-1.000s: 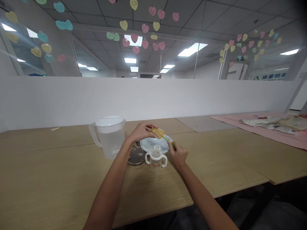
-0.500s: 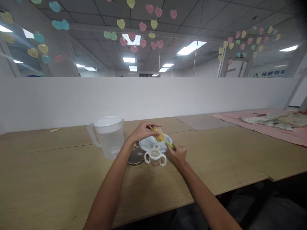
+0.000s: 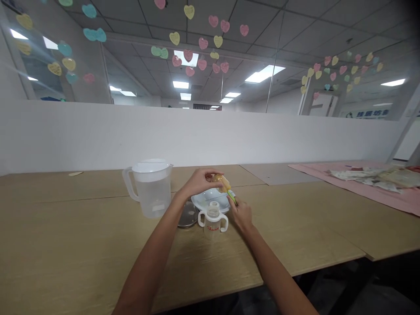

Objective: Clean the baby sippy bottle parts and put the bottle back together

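Above the white bowl (image 3: 205,201), my left hand (image 3: 204,180) holds a small yellowish translucent cup-like piece (image 3: 223,181), its fingers wrapped round the top. My right hand (image 3: 242,213) grips the green handle of a brush (image 3: 231,197), whose yellow head touches the piece. Just in front of the bowl stands an open clear bottle (image 3: 212,221) with a white two-handled collar and red lettering. A round metal lid or dish (image 3: 188,215) lies left of the bottle, partly behind my left forearm.
A translucent pitcher (image 3: 152,192) with a white lid stands on the wooden table (image 3: 82,245), left of my hands. A pink cloth (image 3: 364,179) with crumpled material lies at the far right. A white wall (image 3: 197,138) runs behind the table.
The yellowish piece and my left hand have shifted slightly right. The brush is tilted more steeply in my right hand. The camera view has tilted a little.
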Motion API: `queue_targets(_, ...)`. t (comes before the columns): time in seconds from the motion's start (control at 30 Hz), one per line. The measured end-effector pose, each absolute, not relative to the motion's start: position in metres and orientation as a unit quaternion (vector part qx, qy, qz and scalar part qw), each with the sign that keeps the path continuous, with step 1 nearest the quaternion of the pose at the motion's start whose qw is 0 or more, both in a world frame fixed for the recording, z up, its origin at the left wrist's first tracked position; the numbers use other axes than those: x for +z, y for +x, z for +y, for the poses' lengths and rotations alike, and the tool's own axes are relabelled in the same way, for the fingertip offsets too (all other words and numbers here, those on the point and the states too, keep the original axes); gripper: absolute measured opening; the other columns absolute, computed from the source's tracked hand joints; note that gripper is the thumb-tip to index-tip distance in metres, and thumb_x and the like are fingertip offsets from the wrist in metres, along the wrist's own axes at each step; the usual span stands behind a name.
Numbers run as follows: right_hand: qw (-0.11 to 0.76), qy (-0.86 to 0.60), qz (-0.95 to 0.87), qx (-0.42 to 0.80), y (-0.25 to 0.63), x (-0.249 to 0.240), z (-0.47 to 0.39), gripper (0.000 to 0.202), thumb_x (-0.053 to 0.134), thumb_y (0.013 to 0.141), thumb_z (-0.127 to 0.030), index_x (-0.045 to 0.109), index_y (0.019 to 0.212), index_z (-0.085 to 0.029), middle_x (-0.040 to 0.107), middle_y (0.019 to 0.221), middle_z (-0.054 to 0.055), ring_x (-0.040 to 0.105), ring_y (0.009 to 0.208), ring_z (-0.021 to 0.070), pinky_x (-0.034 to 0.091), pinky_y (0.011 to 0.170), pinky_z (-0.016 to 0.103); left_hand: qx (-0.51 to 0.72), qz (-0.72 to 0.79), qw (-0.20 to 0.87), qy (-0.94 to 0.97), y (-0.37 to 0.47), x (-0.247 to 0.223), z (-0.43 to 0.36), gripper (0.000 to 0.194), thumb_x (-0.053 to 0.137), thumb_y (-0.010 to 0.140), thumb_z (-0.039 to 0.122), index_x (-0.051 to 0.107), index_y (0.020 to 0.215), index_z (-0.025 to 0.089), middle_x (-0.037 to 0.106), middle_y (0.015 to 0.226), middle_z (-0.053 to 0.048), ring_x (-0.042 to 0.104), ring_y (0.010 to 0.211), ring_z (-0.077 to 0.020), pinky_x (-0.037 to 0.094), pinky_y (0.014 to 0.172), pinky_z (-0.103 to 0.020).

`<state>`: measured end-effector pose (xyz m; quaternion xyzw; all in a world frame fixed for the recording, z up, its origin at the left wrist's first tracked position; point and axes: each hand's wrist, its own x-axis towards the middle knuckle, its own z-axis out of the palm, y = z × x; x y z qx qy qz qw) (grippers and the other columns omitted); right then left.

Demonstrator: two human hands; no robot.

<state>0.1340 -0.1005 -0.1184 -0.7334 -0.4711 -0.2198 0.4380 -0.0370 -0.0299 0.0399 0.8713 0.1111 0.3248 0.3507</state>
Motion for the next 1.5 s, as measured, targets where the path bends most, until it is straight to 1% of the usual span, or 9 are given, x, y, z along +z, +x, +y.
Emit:
queue_targets(0.2,0.437,-0.708,-0.509,-0.220,0.132,-0.119,-0.104,0.061,0.026,0.088,-0.061,0.059,0.062,-0.017,0.053,0.050,0.003,0.041,0.046,0.0102,0.022,0.049,0.023,0.352,0.069,0.342,0.869,-0.046,0.055,-0.045,0.038,0.074,0.063,0.022,0.069,0.101,0.019,0.063,0.118,-0.006,0.058,0.108,-0.0198,0.043,0.098,-0.032)
queue_targets(0.4,0.549,-0.637,-0.480,-0.251,0.134,-0.115,-0.109,0.054,0.039,0.084,-0.059,0.044,0.049,-0.018,0.038,0.043,-0.004,0.030,0.044,0.0073,0.025,0.049,0.022,0.299,0.075,0.393,0.867,-0.045,0.048,-0.032,0.043,0.074,0.064,0.024,0.066,0.106,0.016,0.068,0.105,-0.008,0.064,0.092,-0.0184,0.050,0.086,-0.033)
queue_targets(0.5,0.607,-0.632,-0.444,-0.187,0.132,-0.113,-0.107,0.053,0.042,0.082,-0.061,0.041,0.050,-0.018,0.034,0.045,-0.005,0.031,0.046,0.0074,0.026,0.048,0.021,0.313,0.068,0.393,0.862,-0.041,0.046,-0.037,0.042,0.075,0.063,0.024,0.066,0.103,0.015,0.068,0.104,-0.008,0.064,0.090,-0.0179,0.050,0.084,-0.033)
queue_targets(0.6,0.637,-0.613,-0.456,-0.100,0.129,-0.114,-0.105,0.053,0.038,0.083,-0.062,0.046,0.055,-0.017,0.040,0.049,-0.004,0.037,0.050,0.0087,0.030,0.049,0.021,0.360,0.022,0.364,0.859,-0.040,0.052,-0.053,0.039,0.076,0.063,0.024,0.068,0.100,0.018,0.066,0.110,-0.008,0.062,0.099,-0.0196,0.047,0.092,-0.035)
queue_targets(0.7,0.618,-0.621,-0.474,-0.085,0.127,-0.116,-0.105,0.054,0.036,0.083,-0.062,0.048,0.056,-0.017,0.043,0.049,-0.003,0.039,0.050,0.0092,0.030,0.050,0.021,0.382,-0.020,0.331,0.863,-0.043,0.059,-0.066,0.035,0.074,0.065,0.022,0.069,0.099,0.021,0.064,0.117,-0.006,0.058,0.109,-0.0198,0.042,0.099,-0.036)
queue_targets(0.8,0.581,-0.631,-0.495,-0.138,0.127,-0.118,-0.109,0.054,0.038,0.082,-0.062,0.047,0.053,-0.017,0.041,0.046,-0.003,0.036,0.047,0.0085,0.029,0.050,0.022,0.368,0.000,0.314,0.875,-0.045,0.058,-0.062,0.034,0.072,0.066,0.022,0.069,0.101,0.022,0.064,0.117,-0.005,0.057,0.110,-0.0201,0.042,0.099,-0.037)
queue_targets(0.97,0.618,-0.627,-0.410,-0.239,0.127,-0.117,-0.112,0.056,0.042,0.080,-0.063,0.041,0.046,-0.018,0.034,0.042,-0.005,0.027,0.045,0.0068,0.026,0.048,0.022,0.349,0.032,0.366,0.862,-0.039,0.044,-0.042,0.041,0.073,0.066,0.026,0.067,0.106,0.020,0.065,0.115,-0.008,0.059,0.107,-0.0214,0.045,0.094,-0.035)
queue_targets(1.27,0.545,-0.639,-0.466,-0.276,0.136,-0.124,-0.109,0.056,0.030,0.087,-0.055,0.054,0.055,-0.016,0.045,0.044,0.001,0.034,0.043,0.0094,0.026,0.049,0.024,0.298,-0.064,0.390,0.869,-0.042,0.056,-0.075,0.035,0.076,0.062,0.023,0.071,0.096,0.021,0.066,0.113,-0.007,0.059,0.109,-0.0225,0.044,0.098,-0.038)
queue_targets(1.5,0.574,-0.642,-0.453,-0.232,0.139,-0.124,-0.113,0.055,0.033,0.085,-0.058,0.052,0.054,-0.017,0.045,0.045,0.001,0.036,0.045,0.0101,0.029,0.050,0.023,0.330,0.019,0.429,0.841,-0.042,0.046,-0.049,0.046,0.075,0.061,0.019,0.067,0.106,0.018,0.064,0.116,-0.009,0.059,0.108,-0.0220,0.044,0.097,-0.037)
